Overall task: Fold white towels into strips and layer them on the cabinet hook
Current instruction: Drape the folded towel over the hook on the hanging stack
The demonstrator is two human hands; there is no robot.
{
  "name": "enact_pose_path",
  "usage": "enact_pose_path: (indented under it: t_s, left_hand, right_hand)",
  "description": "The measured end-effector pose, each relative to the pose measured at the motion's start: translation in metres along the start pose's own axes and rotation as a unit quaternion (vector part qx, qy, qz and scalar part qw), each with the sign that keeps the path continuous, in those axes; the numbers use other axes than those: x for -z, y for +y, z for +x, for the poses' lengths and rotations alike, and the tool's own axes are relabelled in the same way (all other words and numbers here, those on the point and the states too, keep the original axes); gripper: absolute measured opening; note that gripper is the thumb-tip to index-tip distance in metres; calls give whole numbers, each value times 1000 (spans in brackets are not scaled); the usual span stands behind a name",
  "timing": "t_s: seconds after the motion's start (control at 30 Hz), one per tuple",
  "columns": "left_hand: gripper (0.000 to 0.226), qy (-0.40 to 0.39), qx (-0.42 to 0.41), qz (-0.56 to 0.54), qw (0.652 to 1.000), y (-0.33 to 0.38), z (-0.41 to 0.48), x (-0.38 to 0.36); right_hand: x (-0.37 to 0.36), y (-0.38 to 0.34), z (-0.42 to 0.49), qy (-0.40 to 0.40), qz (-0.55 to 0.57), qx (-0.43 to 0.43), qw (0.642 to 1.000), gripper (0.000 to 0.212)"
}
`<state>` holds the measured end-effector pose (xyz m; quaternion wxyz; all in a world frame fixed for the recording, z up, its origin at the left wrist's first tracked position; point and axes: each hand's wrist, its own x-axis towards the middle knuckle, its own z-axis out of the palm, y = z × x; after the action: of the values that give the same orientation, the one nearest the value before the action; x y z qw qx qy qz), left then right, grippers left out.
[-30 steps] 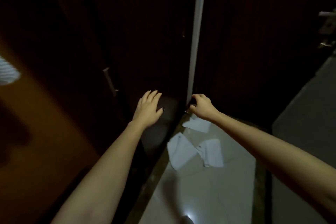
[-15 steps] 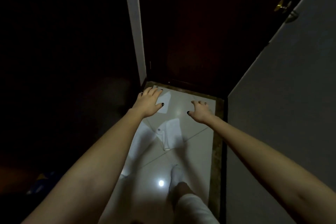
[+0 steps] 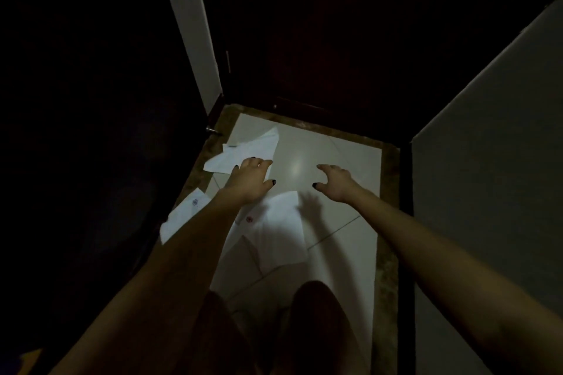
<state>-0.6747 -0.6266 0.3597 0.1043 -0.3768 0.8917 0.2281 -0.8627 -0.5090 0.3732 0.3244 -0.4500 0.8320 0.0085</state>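
Observation:
Three white towels lie on the pale tiled floor. The far towel (image 3: 253,148) is crumpled by the left border. A second towel (image 3: 185,213) lies at the left edge, partly in shadow. The nearest towel (image 3: 274,234) lies flat in the middle, below my hands. My left hand (image 3: 251,178) hovers with fingers extended over the far towel's near edge and holds nothing. My right hand (image 3: 335,181) hangs over bare tile, fingers loosely curled and empty. The cabinet hook is not in view.
A dark wooden door (image 3: 335,39) closes the far end, with a white frame strip (image 3: 189,24) to its left. A grey wall (image 3: 493,161) runs along the right. Dark cabinet fronts fill the left. My legs (image 3: 313,320) show at the bottom.
The view has tilted down from the dark cabinet doors to the floor. Both hands have dropped from the door edge toward the towels, and the towels now look closer.

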Motion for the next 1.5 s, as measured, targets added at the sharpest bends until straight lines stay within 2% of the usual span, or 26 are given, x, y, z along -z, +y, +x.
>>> enact_pose_path:
  t_s: [0.13,0.4,0.53,0.63,0.7,0.77,0.83,0.9,1.03,1.27,1.37,1.5]
  left_hand:
    - [57,-16,-3,13,1000,-47,75,-112]
    - [53,53,20,-174,983,-108,195,-289]
    - [66,42,74,-165,983,-139,228,-351]
    - [75,13,112,-135,984,-152,229,-391]
    - [65,27,114,-76,990,-157,226,-408]
    - [44,44,106,-101,988,-158,228,-410]
    - [24,42,86,-226,969,-156,231,-396]
    - [18,47,72,-317,944,-153,233,-366]
    - [19,82,80,-394,912,-130,221,-269]
    - [31,74,20,-408,910,-77,149,-33]
    - [22,95,23,-404,910,-55,113,80]
    - [7,180,-1,-395,901,-19,58,228]
  right_hand:
    - [-90,39,103,3,15,10,1000,65]
    - [-247,101,256,20,108,-2,994,64]
    - [-289,113,305,54,160,0,986,66]
    - [-315,115,324,84,263,-52,960,70]
    - [-332,114,329,82,292,-79,949,71]
    - [-346,114,330,69,292,-88,950,67]
    - [-347,114,330,65,317,-78,943,47]
    - [-333,112,325,90,358,-51,928,18]
    - [-250,91,287,151,397,-26,905,37]
    - [-25,3,182,204,383,22,901,35]
    - [71,-40,125,230,402,43,885,36]
    - [194,-93,34,251,401,82,877,35]
